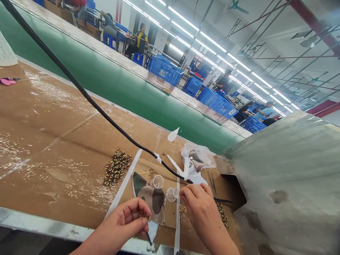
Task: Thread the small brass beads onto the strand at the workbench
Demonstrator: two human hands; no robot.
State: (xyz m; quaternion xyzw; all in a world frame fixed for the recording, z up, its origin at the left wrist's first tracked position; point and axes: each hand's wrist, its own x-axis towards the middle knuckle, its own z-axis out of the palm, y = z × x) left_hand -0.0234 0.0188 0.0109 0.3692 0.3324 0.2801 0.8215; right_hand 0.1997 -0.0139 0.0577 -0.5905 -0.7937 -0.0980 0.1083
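Observation:
My left hand [130, 221] is closed in a pinch on a small gold-and-dark bead-like piece [147, 217] at the fingertips, above the lower end of a camouflage cloth piece [151, 196]. My right hand [200, 209] has its fingertips pressed together beside a small clear plastic cup [172, 194]; what they hold is hidden. A second clear cup [157, 181] stands on the cloth. Between the hands lies a small cluster of light beads [182, 209]. To the left sits a pile of gold-and-dark pieces [117, 168], and more such pieces [222, 216] lie right of my right hand.
A black cable [106, 120] crosses over the cardboard-covered table [66, 159]. Behind the cups is a clear plastic tub [202, 156] with camouflage cloth. Tweezers [212, 184] lie near a metal housing [287, 184] at right. Beyond runs a green conveyor belt [127, 106]; people work farther back.

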